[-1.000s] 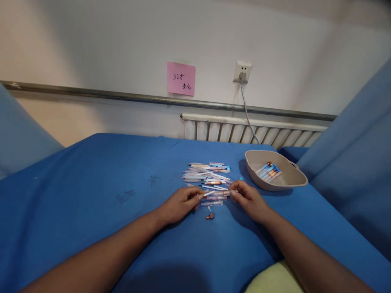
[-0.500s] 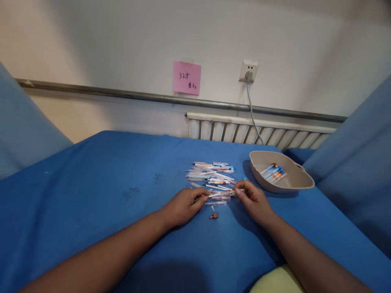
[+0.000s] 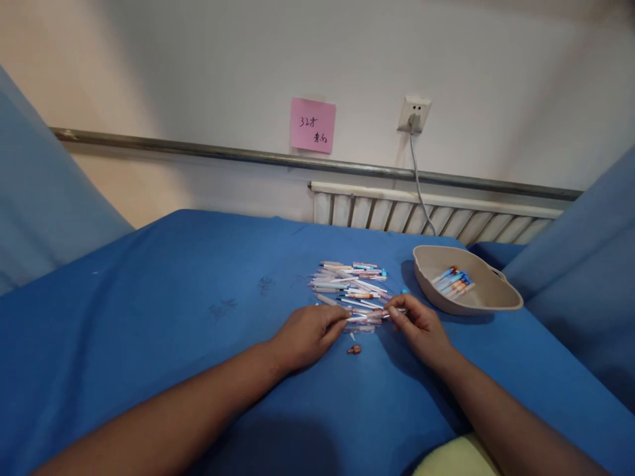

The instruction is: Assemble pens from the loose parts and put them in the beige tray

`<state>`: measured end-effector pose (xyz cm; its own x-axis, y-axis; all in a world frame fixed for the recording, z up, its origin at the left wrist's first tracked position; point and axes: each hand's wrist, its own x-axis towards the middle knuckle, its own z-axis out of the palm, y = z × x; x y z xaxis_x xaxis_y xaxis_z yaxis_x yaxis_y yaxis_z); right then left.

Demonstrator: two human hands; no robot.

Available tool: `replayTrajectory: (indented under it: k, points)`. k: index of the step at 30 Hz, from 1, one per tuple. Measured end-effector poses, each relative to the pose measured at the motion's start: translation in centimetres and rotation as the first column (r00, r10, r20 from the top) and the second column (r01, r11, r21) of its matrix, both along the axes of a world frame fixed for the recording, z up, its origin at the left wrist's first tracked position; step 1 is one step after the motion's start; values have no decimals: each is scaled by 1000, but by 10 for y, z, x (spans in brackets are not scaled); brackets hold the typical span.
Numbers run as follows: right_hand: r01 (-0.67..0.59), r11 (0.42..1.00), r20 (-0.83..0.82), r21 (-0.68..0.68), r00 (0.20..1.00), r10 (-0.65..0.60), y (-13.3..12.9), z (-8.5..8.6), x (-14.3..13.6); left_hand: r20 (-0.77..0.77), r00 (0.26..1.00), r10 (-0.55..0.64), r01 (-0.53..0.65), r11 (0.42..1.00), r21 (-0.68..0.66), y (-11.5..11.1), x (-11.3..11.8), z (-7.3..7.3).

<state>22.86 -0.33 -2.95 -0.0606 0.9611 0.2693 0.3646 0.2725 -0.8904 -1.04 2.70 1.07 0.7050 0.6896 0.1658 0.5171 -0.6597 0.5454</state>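
Observation:
Low over the near edge of a pile of pens and white sticks [image 3: 347, 285], my two hands face each other. My left hand [image 3: 308, 336] is closed, its thumb and forefinger pinching the end of a thin white stick [image 3: 357, 319] like a pen refill. The fingers of my right hand [image 3: 417, 328] pinch a clear, pinkish pen barrel [image 3: 378, 315]. The stick and the barrel meet or overlap between the hands; whether one is inside the other I cannot tell. Just nearer me lie a small brown piece [image 3: 354, 350] and a tiny white tip [image 3: 352, 336].
A beige basin [image 3: 493, 299] holding several assembled-looking pens [image 3: 454, 283] stands to the right. Blue cloth [image 3: 173, 291] covers the table. Behind are a radiator [image 3: 387, 213], a metal rail, a socket with a plugged-in cable, and a pink note [image 3: 312, 125].
The whole view has shifted slightly, so everything sits a little further right. Both hands keep their pinch, with the stick and barrel still between them.

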Motion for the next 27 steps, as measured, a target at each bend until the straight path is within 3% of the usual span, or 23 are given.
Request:
replayTrajectory:
  k: [6,11,16,21,27]
  points:
    - [-4,1000,10,-20,1000,4,0,4,-1,16,1000,-10,10,1000,-1,1,0,-2]
    - [-91,995,42,-38,995,92,-4,4,-11,-6,1000,-4,4,1000,-19,-4,2,-2]
    - [-131,991,93,-36,987,133,-9,4,-21,28,999,22,-18,987,-159,-14,4,4]
    - [-124,992,134,27,984,119,-9,6,-18,129,989,-76,113,943,-314,-16,4,9]
    - [-158,985,215,64,967,140,-13,12,-19,121,988,-94,125,951,-283,-15,4,6]
